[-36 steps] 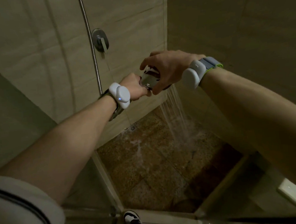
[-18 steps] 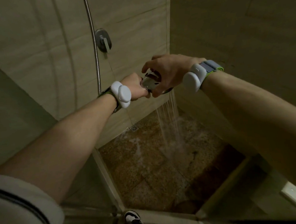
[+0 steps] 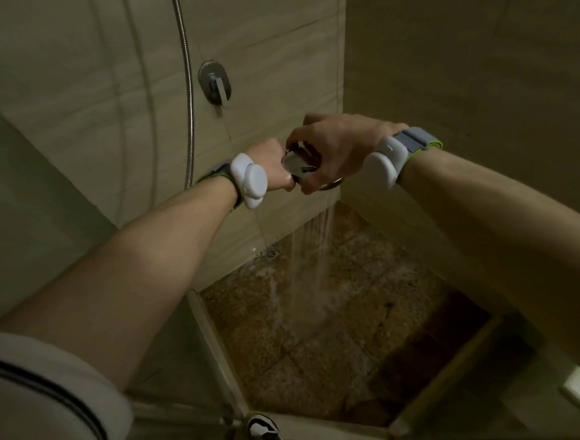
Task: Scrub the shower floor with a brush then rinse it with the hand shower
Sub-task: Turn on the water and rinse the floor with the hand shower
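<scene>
Both hands hold the hand shower [image 3: 298, 166] over the shower floor [image 3: 325, 348]: left hand [image 3: 271, 171] grips its handle, right hand [image 3: 333, 148] curls over its head as water [image 3: 313, 249] streams down.

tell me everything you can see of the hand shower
The hand shower is mostly hidden by both hands. What shows is a shiny, chrome-looking head, face turned down, held over the shower floor. The left hand grips its handle end; the right hand curls over the head. Thin streams of water fall from it onto the wet floor. The metal hose hangs behind the left wrist.
</scene>
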